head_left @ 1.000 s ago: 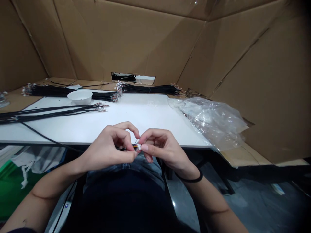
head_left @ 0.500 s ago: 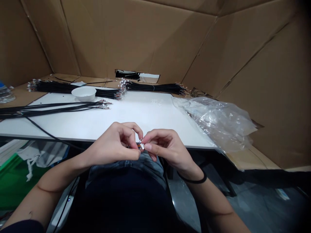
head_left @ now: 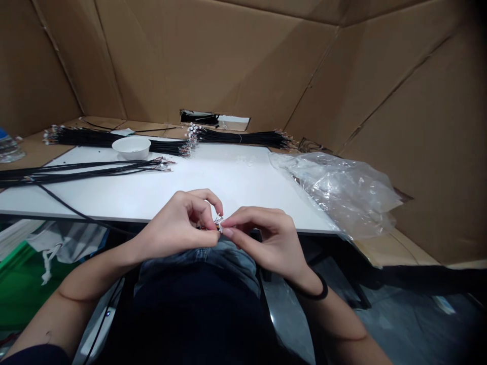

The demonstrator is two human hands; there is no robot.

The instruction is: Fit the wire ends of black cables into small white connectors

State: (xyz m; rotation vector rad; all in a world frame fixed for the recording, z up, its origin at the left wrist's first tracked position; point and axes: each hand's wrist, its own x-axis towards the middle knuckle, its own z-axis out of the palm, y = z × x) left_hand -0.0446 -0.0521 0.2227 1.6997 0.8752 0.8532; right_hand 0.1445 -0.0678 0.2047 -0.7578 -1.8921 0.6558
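Just in front of the table's near edge, my left hand (head_left: 186, 218) pinches the thin wires (head_left: 218, 220) at the end of a black cable (head_left: 76, 205) between thumb and index finger. That cable runs off to the left, across the table edge. My right hand (head_left: 266, 233) closes thumb and index fingertip on a small white connector (head_left: 221, 228), which touches the wire ends. Fingertips cover most of the connector, so I cannot tell how the wires sit in it.
On the white table (head_left: 243, 187) stand a white bowl (head_left: 131, 147) and several black cable bundles (head_left: 239, 137). A crumpled clear plastic bag (head_left: 342, 187) lies at the right. Cardboard walls (head_left: 228, 61) enclose the back and sides. A bottle (head_left: 9, 147) is at far left.
My right hand has shifted slightly right, its fingers straighter and the wrist further out. The white connector is now more covered by its fingertips. My left hand has barely moved.
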